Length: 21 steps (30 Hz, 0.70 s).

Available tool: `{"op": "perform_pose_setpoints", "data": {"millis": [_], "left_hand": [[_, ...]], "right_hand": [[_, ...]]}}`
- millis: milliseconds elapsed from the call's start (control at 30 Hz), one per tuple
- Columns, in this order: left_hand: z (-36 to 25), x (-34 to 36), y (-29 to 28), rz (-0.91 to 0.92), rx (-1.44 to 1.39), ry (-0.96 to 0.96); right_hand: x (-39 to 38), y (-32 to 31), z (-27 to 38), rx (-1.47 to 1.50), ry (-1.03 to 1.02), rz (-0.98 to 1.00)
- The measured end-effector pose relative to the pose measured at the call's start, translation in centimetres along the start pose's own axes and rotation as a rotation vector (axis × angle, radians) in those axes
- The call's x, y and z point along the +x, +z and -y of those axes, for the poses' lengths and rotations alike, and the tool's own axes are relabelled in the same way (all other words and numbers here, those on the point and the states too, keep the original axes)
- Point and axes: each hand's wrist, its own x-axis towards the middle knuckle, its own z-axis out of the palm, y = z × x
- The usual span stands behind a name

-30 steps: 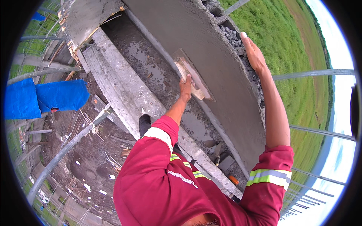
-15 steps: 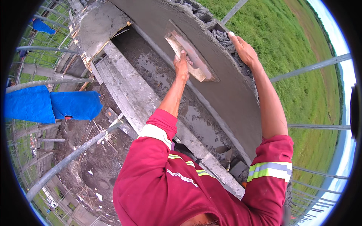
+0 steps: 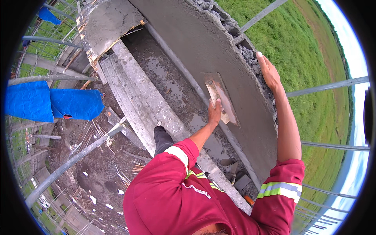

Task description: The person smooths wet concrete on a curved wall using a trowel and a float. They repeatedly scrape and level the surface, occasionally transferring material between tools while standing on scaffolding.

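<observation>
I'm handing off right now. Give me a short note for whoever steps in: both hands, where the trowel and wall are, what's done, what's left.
Left hand: gripping the handle of the plastering float, blade flat against the wet render.
Right hand: open, braced on the rough top edge of the wall.
Done: the grey render coat covers the wall face and looks mostly even.
Left: probably more smoothing around the float; the stony top edge is unrendered.
Note: you stand on a plank high above the ground.
</observation>
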Motion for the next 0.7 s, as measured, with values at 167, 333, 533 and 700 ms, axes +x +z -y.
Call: {"op": "perform_pose_setpoints", "data": {"millis": [167, 333, 533, 700], "left_hand": [[-2.5, 10.0, -5.1, -0.065, -0.154, -0.069], [-11.2, 20.0, -8.3, -0.102, -0.289, -0.085], [-20.4, 22.4, -6.8, -0.046, -0.213, 0.006], [-22.9, 16.6, -2.3, 0.060, -0.173, 0.172]], "right_hand": [[-0.5, -0.1, 0.6, -0.003, 0.039, -0.011], [-0.9, -0.4, 1.2, -0.008, 0.067, 0.013], [-0.8, -0.6, 1.2, 0.002, 0.058, 0.034], [-0.6, -0.2, 0.5, -0.002, 0.062, 0.027]]}}
